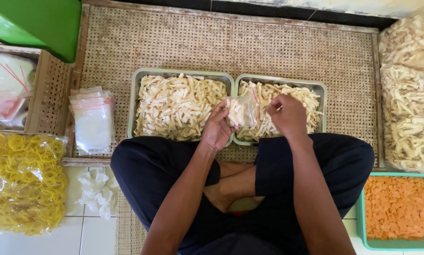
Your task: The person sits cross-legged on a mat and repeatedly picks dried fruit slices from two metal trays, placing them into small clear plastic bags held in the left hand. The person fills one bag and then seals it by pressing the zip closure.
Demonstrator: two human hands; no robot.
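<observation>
Seated cross-legged, the person holds a small clear plastic bag (242,111) between both hands, just above the seam where two metal trays meet. The left hand (217,128) cups the bag from below and the side, fingers curled around its lower body. The right hand (287,113) is closed in a pinch at the bag's mouth (whether it grips a chip as well cannot be told). The bag looks partly filled with pale chips, so the step in hand is judged to be filling or closing one portion; the next move would call for a steady hold on the thin, slippery film while the mouth is gathered.

Beyond the hands, the left tray (135,108) and right tray (321,89) are shallow, rectangular, round-cornered, each heaped with dry, irregular, cream-coloured strips. Both rest on a woven cane mat (230,45) of open lattice texture. At the left lies a stack of empty bags (93,120); nearer, a sack of yellow rubber bands (23,182). A teal tub of orange crisps (399,208) sits right.
</observation>
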